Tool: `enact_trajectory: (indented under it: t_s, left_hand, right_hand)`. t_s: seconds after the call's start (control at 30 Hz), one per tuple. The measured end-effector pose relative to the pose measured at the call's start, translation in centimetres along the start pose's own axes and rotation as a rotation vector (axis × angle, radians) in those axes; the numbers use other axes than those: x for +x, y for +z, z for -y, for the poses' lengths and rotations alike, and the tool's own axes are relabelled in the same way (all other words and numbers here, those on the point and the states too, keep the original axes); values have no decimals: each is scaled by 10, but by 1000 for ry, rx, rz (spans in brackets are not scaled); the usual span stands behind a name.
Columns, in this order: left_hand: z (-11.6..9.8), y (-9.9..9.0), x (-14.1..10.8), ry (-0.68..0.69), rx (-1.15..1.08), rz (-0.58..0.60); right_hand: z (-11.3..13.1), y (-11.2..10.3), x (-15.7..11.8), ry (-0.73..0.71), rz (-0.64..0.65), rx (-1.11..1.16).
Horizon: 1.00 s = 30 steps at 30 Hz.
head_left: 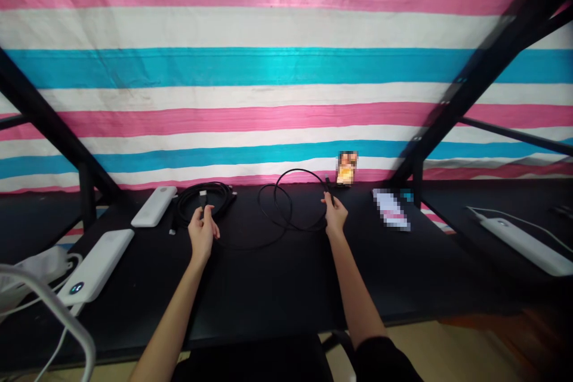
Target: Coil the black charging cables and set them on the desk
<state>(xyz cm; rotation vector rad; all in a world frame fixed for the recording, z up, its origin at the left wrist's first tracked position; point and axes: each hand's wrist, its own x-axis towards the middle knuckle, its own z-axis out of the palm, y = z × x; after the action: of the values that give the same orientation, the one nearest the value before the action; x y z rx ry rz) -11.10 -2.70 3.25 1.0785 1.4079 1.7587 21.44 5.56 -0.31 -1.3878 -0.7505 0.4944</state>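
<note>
The power bank [154, 207] lies left of the coiled cable [182, 206], both before the striped sheet [224, 122].

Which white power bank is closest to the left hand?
The power bank beside the coiled black cable. The one with the lit display and the one at far right lie farther from the left hand.

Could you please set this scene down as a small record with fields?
Left hand: holds one end of the loose black cable, plug showing
Right hand: grips the cable's other end
Between hands: loose loops
Behind left hand: coiled black cable
Far left: two white power banks
Far right: white device, cord attached
Backdrop: striped sheet
</note>
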Motion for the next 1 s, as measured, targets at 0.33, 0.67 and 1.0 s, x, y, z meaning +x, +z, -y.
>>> enact_trajectory:
  t_s: [0.33,0.67,1.0]
  left_hand:
    - [2,0,-1,27,92,-20]
    - [7,0,-2,24,94,-9]
    - [8,2,-5,-6,124,84]
  right_hand:
    - [-2,4,-10,-49,264,-211]
    - [-2,-2,-9,-81,222,-298]
    - [0,0,-14,27,279,-271]
